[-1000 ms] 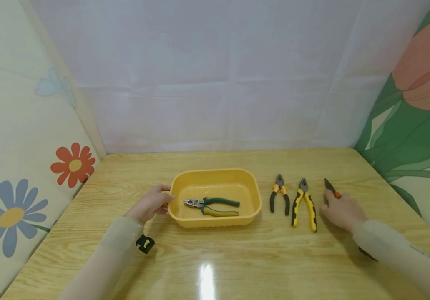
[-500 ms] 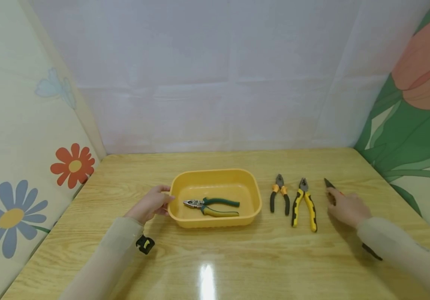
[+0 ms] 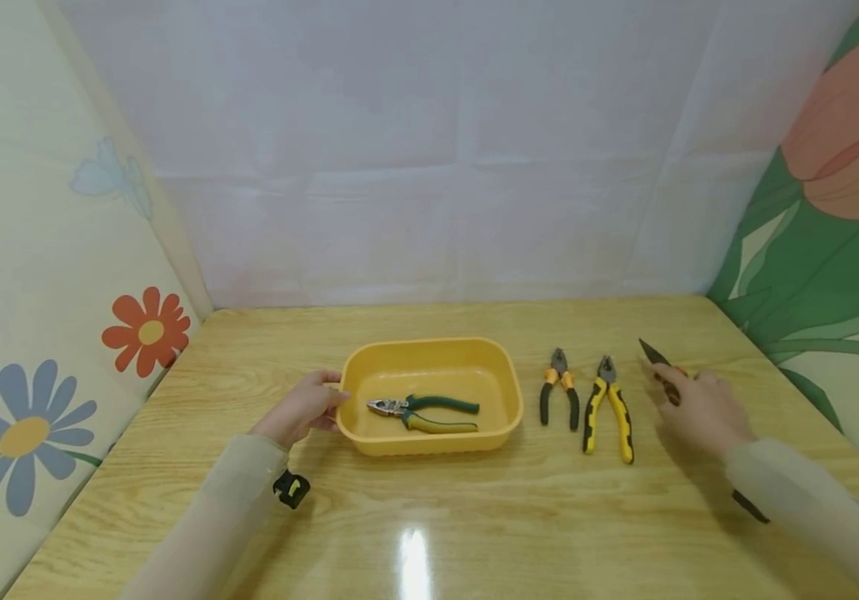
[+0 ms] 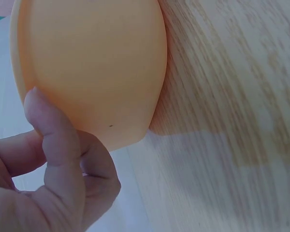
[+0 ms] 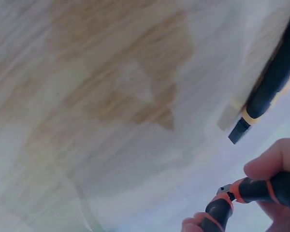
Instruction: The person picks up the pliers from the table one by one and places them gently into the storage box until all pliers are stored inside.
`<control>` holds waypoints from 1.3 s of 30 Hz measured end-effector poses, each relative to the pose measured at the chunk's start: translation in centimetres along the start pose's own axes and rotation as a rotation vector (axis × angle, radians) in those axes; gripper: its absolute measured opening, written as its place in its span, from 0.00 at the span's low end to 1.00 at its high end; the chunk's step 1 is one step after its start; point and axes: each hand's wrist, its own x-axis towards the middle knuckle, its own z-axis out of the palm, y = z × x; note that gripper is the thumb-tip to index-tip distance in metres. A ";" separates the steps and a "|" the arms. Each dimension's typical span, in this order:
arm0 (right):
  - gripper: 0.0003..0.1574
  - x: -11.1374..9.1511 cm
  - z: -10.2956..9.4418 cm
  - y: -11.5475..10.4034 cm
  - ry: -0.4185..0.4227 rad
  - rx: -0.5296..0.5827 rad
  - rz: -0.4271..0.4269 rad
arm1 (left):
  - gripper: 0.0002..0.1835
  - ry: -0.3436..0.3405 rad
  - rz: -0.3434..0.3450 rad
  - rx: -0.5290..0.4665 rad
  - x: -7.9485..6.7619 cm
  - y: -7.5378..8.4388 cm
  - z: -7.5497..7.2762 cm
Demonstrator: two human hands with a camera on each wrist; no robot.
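Note:
My left hand grips the left end of a yellow plastic basin, with thumb and fingers at its rim. In the left wrist view, curled fingers lie against the basin's wall. Inside it is a pair of combination pliers with green and yellow handles. At the right, my right hand holds long-nose pliers, their dark pointed jaws aimed away from me. The right wrist view shows their black and red handles between thumb and fingers; the palm hides part of them.
Between basin and right hand lie two more pairs of pliers: a smaller one with orange and black handles and a larger one with yellow and black handles. A wooden table bears everything, with a white cloth backdrop behind it.
My right hand has gripped the long-nose pliers and drawn back slightly to the right; their tip has swung a little left and up. The left hand and basin have stayed put.

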 end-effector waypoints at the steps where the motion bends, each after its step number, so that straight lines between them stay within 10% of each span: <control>1: 0.33 -0.1 -0.1 -0.1 0.009 0.000 -0.003 | 0.25 0.000 0.000 0.002 0.0 0.0 0.0; 39: 0.34 -1.6 -1.7 -3.7 0.156 -0.051 -0.135 | 0.26 -0.008 0.004 0.006 -0.2 0.1 0.0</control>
